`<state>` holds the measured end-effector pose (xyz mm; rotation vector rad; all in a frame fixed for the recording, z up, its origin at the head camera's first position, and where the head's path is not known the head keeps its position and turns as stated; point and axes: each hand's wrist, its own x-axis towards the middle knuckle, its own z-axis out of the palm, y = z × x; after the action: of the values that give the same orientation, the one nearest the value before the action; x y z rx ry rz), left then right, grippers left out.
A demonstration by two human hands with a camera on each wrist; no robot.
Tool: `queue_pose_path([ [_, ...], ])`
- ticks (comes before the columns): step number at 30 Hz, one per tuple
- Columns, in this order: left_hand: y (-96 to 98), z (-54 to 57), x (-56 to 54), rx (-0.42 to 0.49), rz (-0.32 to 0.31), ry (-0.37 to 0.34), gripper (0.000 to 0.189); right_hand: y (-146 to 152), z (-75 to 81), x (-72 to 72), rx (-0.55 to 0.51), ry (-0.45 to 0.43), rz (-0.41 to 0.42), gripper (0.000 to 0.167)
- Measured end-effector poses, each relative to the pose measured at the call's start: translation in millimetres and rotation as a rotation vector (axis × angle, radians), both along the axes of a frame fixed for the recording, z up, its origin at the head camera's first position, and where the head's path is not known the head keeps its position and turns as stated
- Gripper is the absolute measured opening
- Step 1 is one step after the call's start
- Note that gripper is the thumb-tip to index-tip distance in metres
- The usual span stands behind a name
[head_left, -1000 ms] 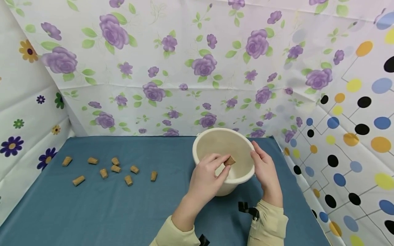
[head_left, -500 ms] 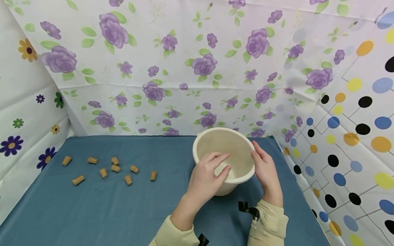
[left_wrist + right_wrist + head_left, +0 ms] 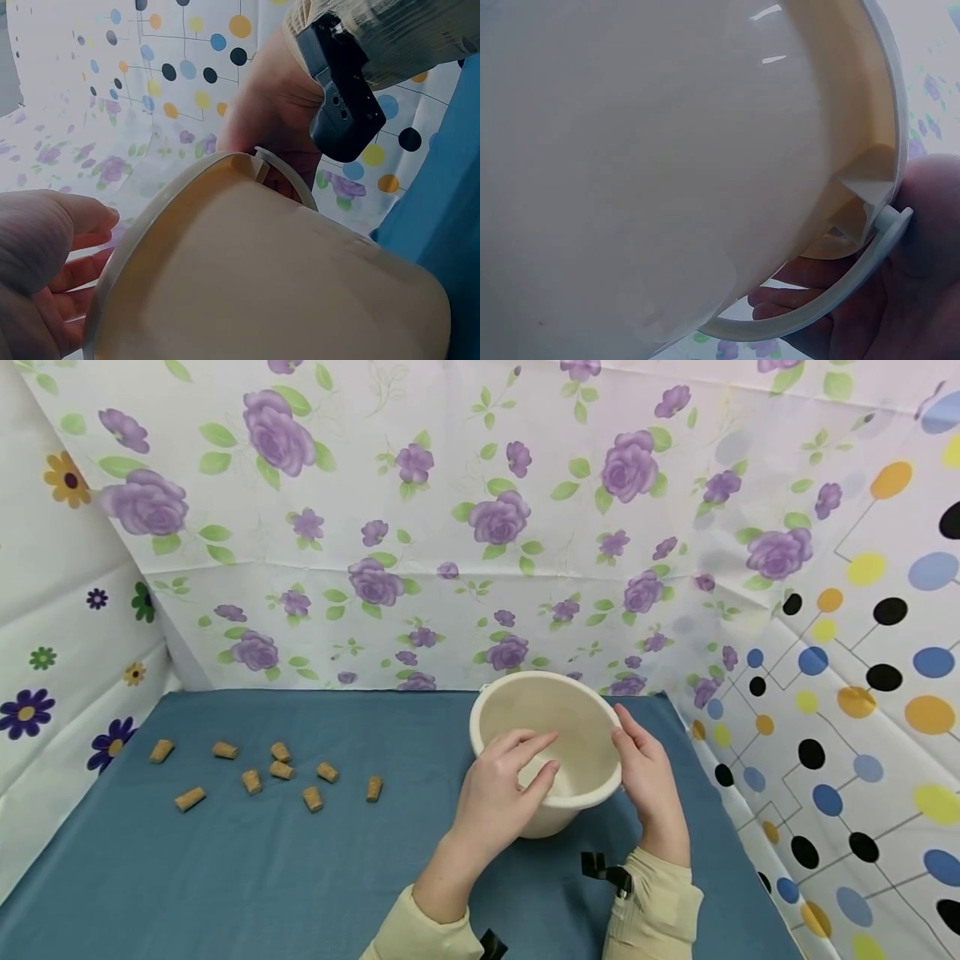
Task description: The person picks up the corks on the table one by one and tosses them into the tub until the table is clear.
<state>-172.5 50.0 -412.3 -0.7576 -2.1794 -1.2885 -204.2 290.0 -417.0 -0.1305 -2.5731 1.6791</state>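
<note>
A cream plastic bucket [image 3: 543,818] stands on the blue cloth right of centre in the head view. My left hand [image 3: 498,785] hovers at its near left rim, thumb and fingers apart and reaching over the opening with nothing between them. In the left wrist view, that hand's fingers [image 3: 79,274] show beside the rim. My right hand [image 3: 651,781] grips the rim on the right side, and the handle [image 3: 817,311] hangs by that hand in the right wrist view. Several cork stoppers [image 3: 281,770] lie scattered on the left. The bucket's bottom is partly hidden.
Blue cloth [image 3: 247,877] covers the table. A flowered curtain [image 3: 450,527] rises along the back edge, with a dotted sheet [image 3: 847,710] on the right and another flowered sheet [image 3: 60,635] on the left.
One second ago my left hand pinched a cork stopper over the bucket. By half a second ago it had let go, and the stopper is out of sight. My right hand stays on the rim.
</note>
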Motion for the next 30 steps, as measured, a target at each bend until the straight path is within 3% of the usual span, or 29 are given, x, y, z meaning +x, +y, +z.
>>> queue_pose_path([
  [11, -2.8, -1.1, -1.1, 0.005, 0.001, 0.003, 0.032, 0.1, 0.0, 1.1, 0.014, -0.008, 0.006, 0.058],
  [19, -7.7, -1.1, -1.9, 0.055, 0.014, 0.034, 0.030, 0.2, -0.6, 0.4, 0.016, -0.006, 0.014, 0.059],
  [30, -14.9, 3.0, -0.9, 0.142, -0.042, 0.036, 0.028, 0.1, 0.7, 1.5, 0.007, -0.018, 0.004, 0.058],
])
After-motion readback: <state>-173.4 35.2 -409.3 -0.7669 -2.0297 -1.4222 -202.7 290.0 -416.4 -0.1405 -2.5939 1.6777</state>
